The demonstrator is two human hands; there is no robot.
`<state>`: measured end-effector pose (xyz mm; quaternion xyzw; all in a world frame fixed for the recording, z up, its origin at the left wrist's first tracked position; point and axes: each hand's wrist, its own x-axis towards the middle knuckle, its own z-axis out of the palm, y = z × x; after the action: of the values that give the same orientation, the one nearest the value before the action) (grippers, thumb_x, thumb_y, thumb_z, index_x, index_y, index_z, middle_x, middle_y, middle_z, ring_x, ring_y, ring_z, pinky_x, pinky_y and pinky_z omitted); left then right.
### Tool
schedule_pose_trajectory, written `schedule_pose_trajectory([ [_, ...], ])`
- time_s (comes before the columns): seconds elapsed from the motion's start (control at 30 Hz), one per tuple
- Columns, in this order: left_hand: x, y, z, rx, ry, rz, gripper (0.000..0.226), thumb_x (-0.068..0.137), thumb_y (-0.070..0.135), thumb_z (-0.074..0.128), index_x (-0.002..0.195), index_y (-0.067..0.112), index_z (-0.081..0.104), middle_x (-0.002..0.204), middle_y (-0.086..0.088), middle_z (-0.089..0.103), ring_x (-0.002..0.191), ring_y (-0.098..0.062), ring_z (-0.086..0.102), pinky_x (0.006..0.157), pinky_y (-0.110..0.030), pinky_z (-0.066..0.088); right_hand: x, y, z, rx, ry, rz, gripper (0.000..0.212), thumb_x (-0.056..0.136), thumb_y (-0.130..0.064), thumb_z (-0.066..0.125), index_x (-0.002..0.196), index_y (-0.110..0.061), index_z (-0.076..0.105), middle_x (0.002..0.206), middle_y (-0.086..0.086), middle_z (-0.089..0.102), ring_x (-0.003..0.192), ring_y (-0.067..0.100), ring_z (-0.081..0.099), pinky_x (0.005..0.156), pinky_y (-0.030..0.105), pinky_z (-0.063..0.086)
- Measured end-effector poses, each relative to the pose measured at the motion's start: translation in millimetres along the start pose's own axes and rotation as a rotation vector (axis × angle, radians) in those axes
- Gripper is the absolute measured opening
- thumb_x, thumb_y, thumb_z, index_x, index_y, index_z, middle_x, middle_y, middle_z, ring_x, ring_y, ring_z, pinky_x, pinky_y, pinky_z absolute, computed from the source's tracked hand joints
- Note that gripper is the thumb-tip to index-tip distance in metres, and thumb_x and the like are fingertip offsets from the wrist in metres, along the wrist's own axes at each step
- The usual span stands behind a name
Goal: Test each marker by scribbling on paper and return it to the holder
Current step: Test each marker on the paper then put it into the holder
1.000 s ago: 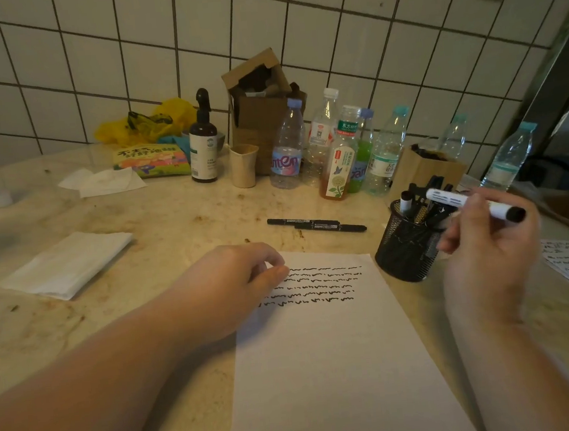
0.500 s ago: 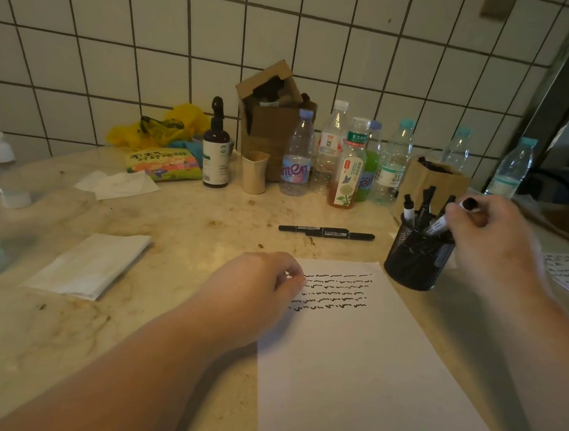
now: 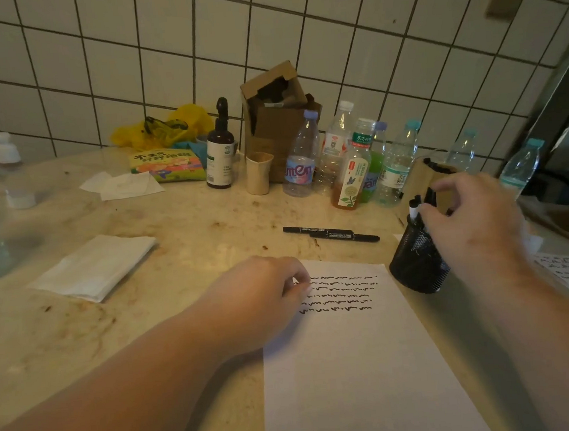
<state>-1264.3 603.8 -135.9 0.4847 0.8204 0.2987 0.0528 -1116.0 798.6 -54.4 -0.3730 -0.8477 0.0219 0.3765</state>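
Markers stand tips-up in the holder (image 3: 415,265).
I see my right hand (image 3: 473,229) now empty, loose above it; my left hand (image 3: 265,292), curled, rests on the paper (image 3: 358,363).

A white sheet of paper (image 3: 358,363) lies flat on the counter, its long side running from 12 to 6 o'clock. Five rows of short black scribbles (image 3: 340,293) cross its top end. At about 2 o'clock from the sheet, just off its upper right corner, a black mesh pen holder (image 3: 414,262) stands upright with several markers (image 3: 414,208) sticking out, dark caps up, one showing a white barrel. At 12 o'clock from the sheet, two black markers (image 3: 331,233) lie capped, side by side and overlapping lengthwise, pointing roughly from 9 to 3 o'clock.
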Motion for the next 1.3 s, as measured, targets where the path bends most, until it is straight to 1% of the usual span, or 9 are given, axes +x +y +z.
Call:
schedule_pose_trajectory([
  [0.07,0.6,0.7,1.0,0.005,-0.011,-0.009,0.021,0.098,0.044,0.049,0.110,0.037,0.065,0.088,0.016,0.068,0.074,-0.003,0.064,0.072,-0.031,0.058,-4.4,-10.7,10.9,0.067,-0.026,-0.186,0.017,0.092,-0.018,0.066,0.109,-0.015,0.068,0.101,-0.001,0.055,0.092,0.017,0.052,0.078,0.035,0.048],
  [0.13,1.0,1.8,1.0,0.013,-0.018,-0.013,0.021,0.098,0.043,0.049,0.109,0.036,0.066,0.084,0.016,0.067,0.074,-0.003,0.063,0.071,-0.027,0.056,-3.9,-20.6,32.9,0.043,-0.207,-0.286,0.017,0.095,-0.016,0.061,0.110,-0.014,0.069,0.105,-0.001,0.059,0.096,0.015,0.056,0.084,0.030,0.048],
  [0.23,2.0,3.4,-0.4,0.040,-0.032,-0.011,0.022,0.098,0.041,0.049,0.111,0.034,0.066,0.089,0.014,0.068,0.078,-0.002,0.061,0.074,-0.027,0.055,6.8,-30.8,79.3,-0.106,-0.443,-0.282,0.027,0.095,-0.013,0.059,0.120,-0.019,0.068,0.116,0.001,0.060,0.106,0.020,0.057,0.093,0.033,0.049],
  [0.33,3.3,3.6,-0.3,0.055,-0.055,-0.020,0.023,0.098,0.041,0.049,0.113,0.036,0.066,0.099,0.013,0.069,0.086,-0.004,0.062,0.083,-0.031,0.055,16.3,-35.5,112.1,-0.276,-0.557,-0.232,0.031,0.092,-0.008,0.055,0.120,-0.018,0.064,0.117,0.004,0.059,0.107,0.024,0.056,0.089,0.035,0.051],
  [0.5,5.2,0.6,1.5,0.075,-0.046,-0.007,0.024,0.099,0.037,0.048,0.116,0.037,0.064,0.103,0.014,0.068,0.089,-0.004,0.060,0.083,-0.025,0.052,25.1,-26.7,138.5,-0.400,-0.562,-0.177,0.030,0.093,-0.011,0.054,0.123,-0.013,0.059,0.117,0.008,0.056,0.111,0.027,0.051,0.089,0.037,0.049],
  [0.77,5.4,1.3,1.9,0.075,-0.040,0.000,0.025,0.098,0.032,0.047,0.114,0.036,0.065,0.098,0.013,0.067,0.084,-0.005,0.059,0.077,-0.023,0.050,30.7,-14.9,146.5,-0.335,-0.469,-0.197,0.028,0.094,-0.013,0.055,0.122,-0.016,0.060,0.121,0.006,0.052,0.116,0.026,0.045,0.093,0.037,0.046],
  [1.0,4.0,1.7,0.8,0.054,-0.041,-0.024,0.027,0.097,0.028,0.047,0.113,0.037,0.066,0.101,0.014,0.068,0.085,-0.005,0.061,0.080,-0.027,0.054,32.6,-11.3,135.1,-0.260,-0.633,-0.201,0.021,0.096,-0.024,0.061,0.117,-0.027,0.063,0.118,0.002,0.044,0.117,0.024,0.040,0.094,0.037,0.044],
  [1.13,2.7,0.2,-1.2,0.044,-0.025,-0.025,0.028,0.097,0.026,0.047,0.114,0.036,0.066,0.099,0.013,0.068,0.082,-0.005,0.061,0.076,-0.025,0.053,22.7,-26.7,104.4,-0.037,-0.526,-0.205,0.016,0.099,-0.028,0.057,0.114,-0.024,0.062,0.113,-0.002,0.052,0.111,0.019,0.047,0.090,0.032,0.041],
  [1.3,2.6,1.6,-1.4,-0.012,0.008,-0.006,0.021,0.098,0.042,0.051,0.111,0.036,0.066,0.092,0.015,0.067,0.079,-0.002,0.060,0.070,-0.023,0.052,-12.7,-35.1,46.4,0.638,-0.520,0.044,0.011,0.098,-0.027,0.061,0.109,-0.027,0.064,0.092,-0.008,0.068,0.082,0.008,0.064,0.071,0.026,0.049],
])
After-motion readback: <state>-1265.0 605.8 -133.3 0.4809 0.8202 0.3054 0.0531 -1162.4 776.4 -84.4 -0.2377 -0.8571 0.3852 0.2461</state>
